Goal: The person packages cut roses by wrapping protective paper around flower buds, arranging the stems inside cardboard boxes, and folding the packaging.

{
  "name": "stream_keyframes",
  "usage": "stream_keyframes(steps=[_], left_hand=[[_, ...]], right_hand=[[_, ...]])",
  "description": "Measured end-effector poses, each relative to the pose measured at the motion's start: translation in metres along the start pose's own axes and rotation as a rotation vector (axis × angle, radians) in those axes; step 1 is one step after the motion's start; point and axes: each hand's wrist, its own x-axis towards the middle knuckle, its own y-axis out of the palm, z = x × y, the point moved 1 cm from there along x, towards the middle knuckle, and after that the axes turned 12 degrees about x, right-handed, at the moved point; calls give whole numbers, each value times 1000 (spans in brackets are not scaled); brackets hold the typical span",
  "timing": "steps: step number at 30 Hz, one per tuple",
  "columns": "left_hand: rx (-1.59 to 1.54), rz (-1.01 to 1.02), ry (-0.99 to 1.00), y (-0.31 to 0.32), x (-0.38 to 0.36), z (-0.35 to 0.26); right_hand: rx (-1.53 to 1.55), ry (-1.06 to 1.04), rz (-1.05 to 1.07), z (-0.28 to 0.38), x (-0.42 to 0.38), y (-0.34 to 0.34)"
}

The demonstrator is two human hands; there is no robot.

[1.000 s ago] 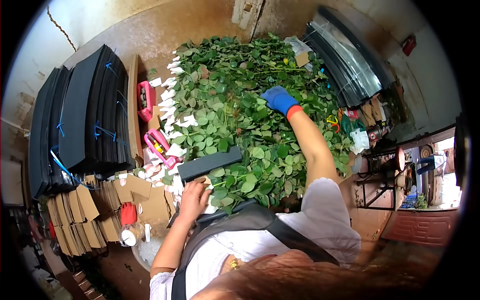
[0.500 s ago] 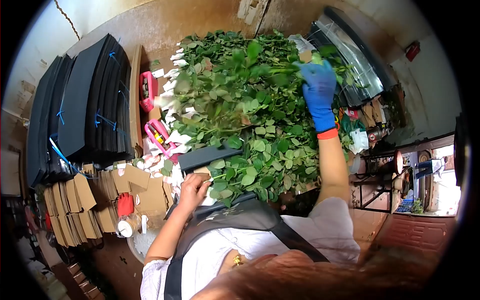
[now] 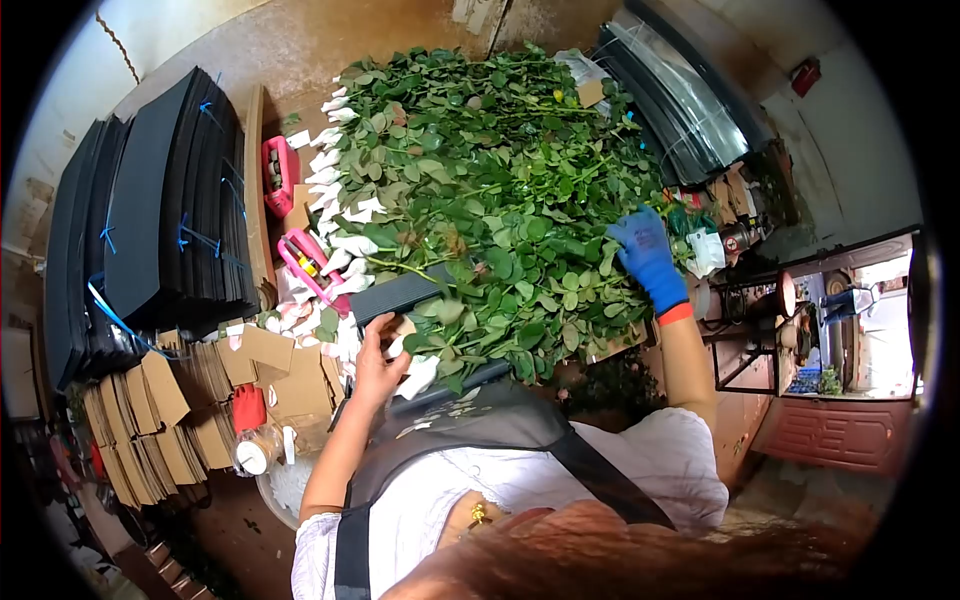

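While R hand [image 3: 647, 248] touches leaves [image 3: 545, 245], nearer pink bin [image 3: 302, 277] holds yellow obj. [image 3: 307, 263]

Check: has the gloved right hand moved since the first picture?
Yes: judged against the wrapped black stack, the gloved right hand has shifted rightward and nearer the person, to the right edge of the leafy stems.

Dark sheets [image 3: 150, 210] matt; clear wrap [image 3: 680, 88] glossy plastic; pink tray [image 3: 290, 162] smooth plastic; cardboard [image 3: 258, 352] matt; glove [image 3: 652, 262] cloth.
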Motion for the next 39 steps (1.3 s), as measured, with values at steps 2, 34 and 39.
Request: stream_keyframes(steps=[2,34,39], left_hand=[[21,-16,-15,-1,-1,-1],[310,1,158,-6,2,-13],[278,15,90,-6,1,-19]], right_hand=[[-114,133,112,15,-9,5],[168,42,254,120,91,64],[330,50,-383,46,65,40]])
